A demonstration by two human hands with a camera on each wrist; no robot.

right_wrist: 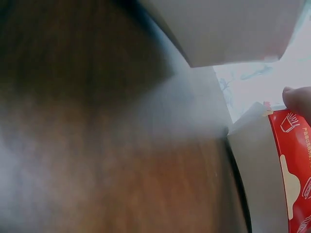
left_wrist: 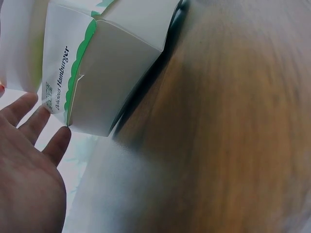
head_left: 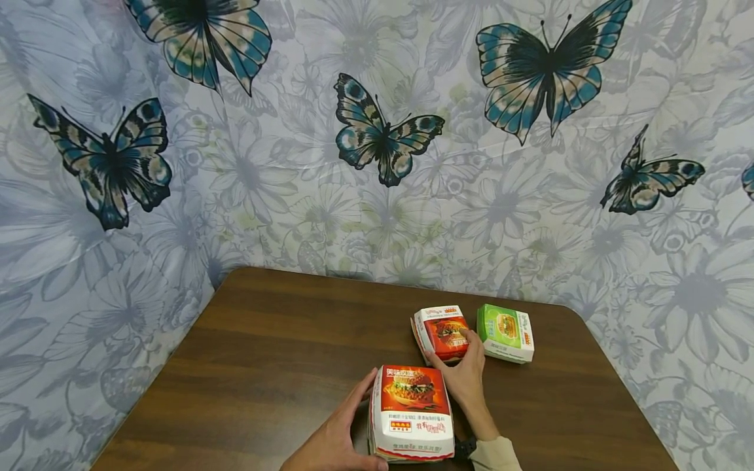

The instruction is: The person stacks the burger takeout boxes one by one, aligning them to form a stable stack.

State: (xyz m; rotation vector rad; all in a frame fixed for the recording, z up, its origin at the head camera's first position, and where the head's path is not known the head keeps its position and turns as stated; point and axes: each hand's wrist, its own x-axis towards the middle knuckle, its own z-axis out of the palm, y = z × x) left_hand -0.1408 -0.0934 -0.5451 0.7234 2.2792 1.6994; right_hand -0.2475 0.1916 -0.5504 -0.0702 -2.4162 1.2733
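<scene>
Near boxes (head_left: 412, 425): apparently stacked, lower centre of the frame; a sideways nudge could slide the top one askew.
Left hand (head_left: 336, 435): fingers spread at their left side; uneven pressure might skew them.
Red box (head_left: 440, 330): right of centre, behind them.
Right hand (head_left: 468, 376): thumb and fingers pinch it; overgripping could dent it.
Green box (head_left: 505, 332): just right of it; swinging knuckles might knock it.
</scene>
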